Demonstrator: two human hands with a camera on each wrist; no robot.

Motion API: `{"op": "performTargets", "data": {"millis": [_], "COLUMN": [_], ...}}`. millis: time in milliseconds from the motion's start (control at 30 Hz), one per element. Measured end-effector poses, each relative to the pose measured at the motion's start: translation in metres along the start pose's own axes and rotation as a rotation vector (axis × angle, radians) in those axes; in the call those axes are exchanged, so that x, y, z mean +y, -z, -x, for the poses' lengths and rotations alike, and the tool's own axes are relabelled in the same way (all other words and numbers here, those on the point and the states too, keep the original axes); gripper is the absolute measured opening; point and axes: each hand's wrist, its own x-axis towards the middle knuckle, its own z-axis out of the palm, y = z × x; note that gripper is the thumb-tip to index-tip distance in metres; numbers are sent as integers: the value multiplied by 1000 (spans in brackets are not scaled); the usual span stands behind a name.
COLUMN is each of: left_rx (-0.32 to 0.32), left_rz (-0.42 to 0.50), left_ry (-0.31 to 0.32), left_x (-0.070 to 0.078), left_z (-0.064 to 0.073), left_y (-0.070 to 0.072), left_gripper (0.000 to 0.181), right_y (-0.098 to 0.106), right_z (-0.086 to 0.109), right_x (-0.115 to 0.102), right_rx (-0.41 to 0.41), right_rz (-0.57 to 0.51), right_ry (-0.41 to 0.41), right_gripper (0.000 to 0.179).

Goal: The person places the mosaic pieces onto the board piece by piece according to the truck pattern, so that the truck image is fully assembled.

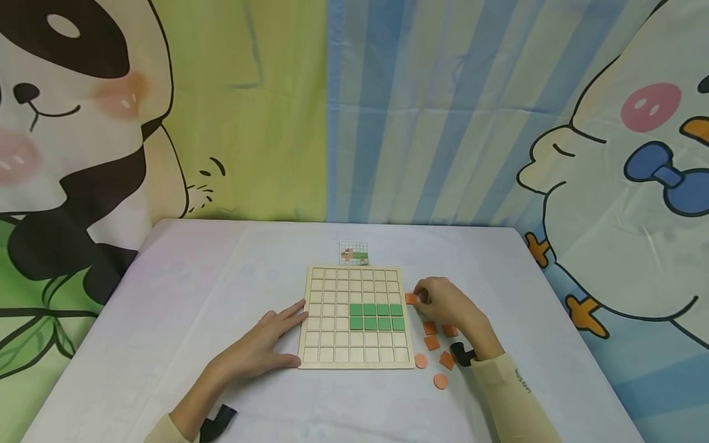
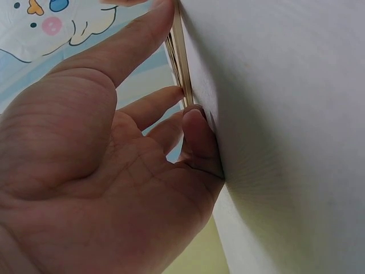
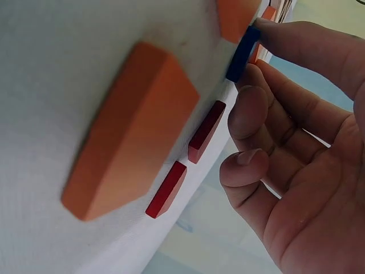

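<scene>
A pale wooden grid board [image 1: 327, 338] lies on the table, with two rows of green square tiles [image 1: 383, 309] in its right part. My left hand [image 1: 263, 341] rests against the board's left edge, fingers extended and thumb at the near corner; the left wrist view shows this palm [image 2: 131, 188] beside the edge. Right of the board, my right hand [image 1: 443, 301] pinches a small blue tile [image 3: 243, 54] between thumb and forefinger; the head view hides this tile. An orange tile [image 1: 411, 298] lies next to those fingertips, by the board's right edge.
Several orange square tiles [image 1: 431, 343] and two orange discs [image 1: 440, 381] lie right of the board. Two dark red tiles [image 3: 165, 190] show beyond a large-looking orange piece [image 3: 131, 131]. A small picture card [image 1: 353, 253] lies behind the board on the white-covered table [image 1: 221, 277].
</scene>
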Motion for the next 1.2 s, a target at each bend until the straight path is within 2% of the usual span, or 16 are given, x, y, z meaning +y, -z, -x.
{"op": "performTargets", "data": {"millis": [600, 1000, 1200], "left_rx": [2, 2, 1], "left_rz": [-5, 4, 0], "left_ry": [-11, -6, -3], "left_x": [-2, 0, 0], "left_z": [0, 1, 0], "left_y": [0, 0, 0], "left_gripper": [90, 90, 90], "right_y": [5, 5, -1], "right_z": [2, 7, 7], "right_x": [-1, -18, -28], "right_rx": [-5, 17, 34], "right_rz": [-19, -8, 15], "right_ry": [-45, 19, 79], "right_gripper": [21, 23, 18]}}
